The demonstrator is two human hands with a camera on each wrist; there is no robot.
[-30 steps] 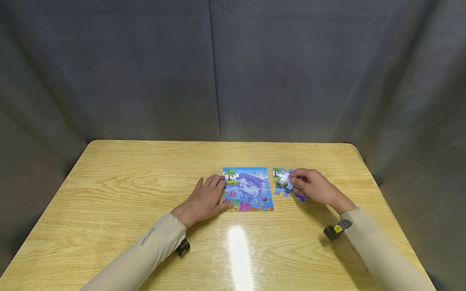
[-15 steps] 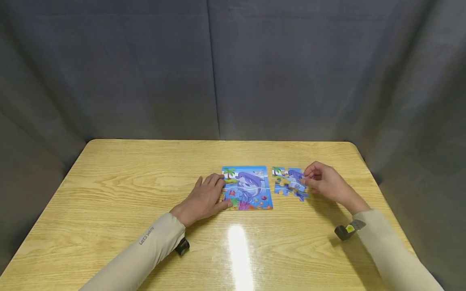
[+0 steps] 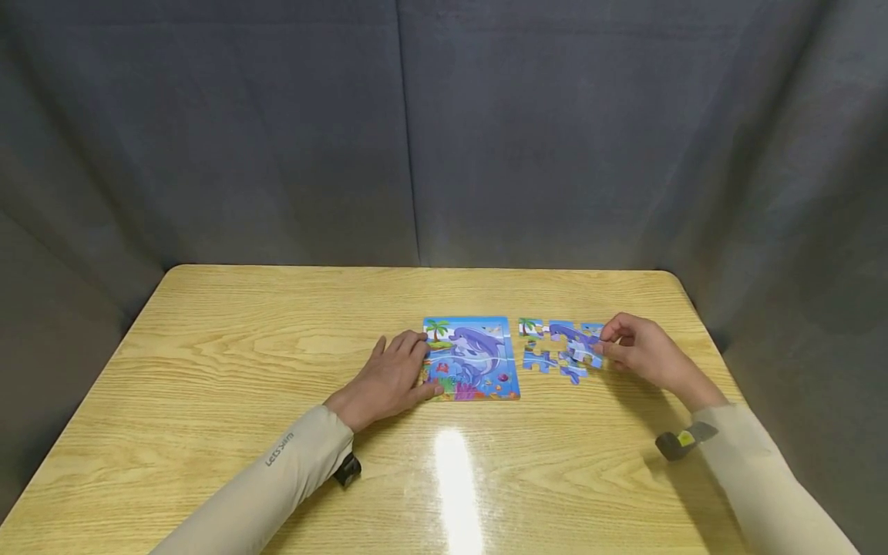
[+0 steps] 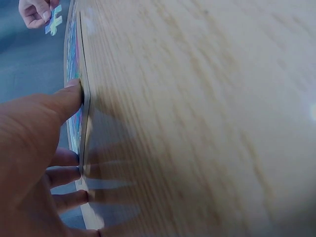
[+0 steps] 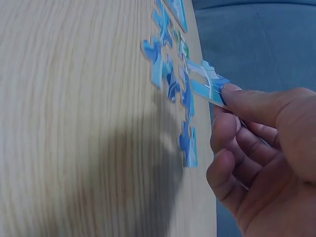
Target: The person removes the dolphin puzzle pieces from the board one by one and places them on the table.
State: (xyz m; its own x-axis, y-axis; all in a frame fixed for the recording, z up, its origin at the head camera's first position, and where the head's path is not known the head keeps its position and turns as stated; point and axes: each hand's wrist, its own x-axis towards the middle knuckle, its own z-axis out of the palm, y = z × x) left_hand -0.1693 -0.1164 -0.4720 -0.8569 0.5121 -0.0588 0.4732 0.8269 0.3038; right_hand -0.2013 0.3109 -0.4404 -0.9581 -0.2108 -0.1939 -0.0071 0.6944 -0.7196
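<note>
In the head view, a square dolphin jigsaw puzzle board [image 3: 511, 370] lies flat at the middle of the table. My left hand [image 3: 385, 385] rests at its left side, fingers extended and thumb [image 4: 73, 94] on the near edge. To the right of the board, my right hand [image 3: 645, 356] pinches a blue and white puzzle piece [image 5: 205, 84] between thumb and fingers. That piece is raised and tilted above the table in the right wrist view. Close under it lie several loose puzzle pieces [image 3: 538, 361], showing a palm tree, dolphin parts and water.
The pale wooden table [image 3: 277, 324] has rounded far corners. Grey curtains [image 3: 555, 154] hang behind it and at both sides. A bright light reflection shows on the tabletop near the front. Each wrist carries a small black camera [image 3: 671, 445].
My right hand has moved rightward across the loose pieces, still pinching a piece, and more of the pieces now show. The left hand and the board have stayed in place.
</note>
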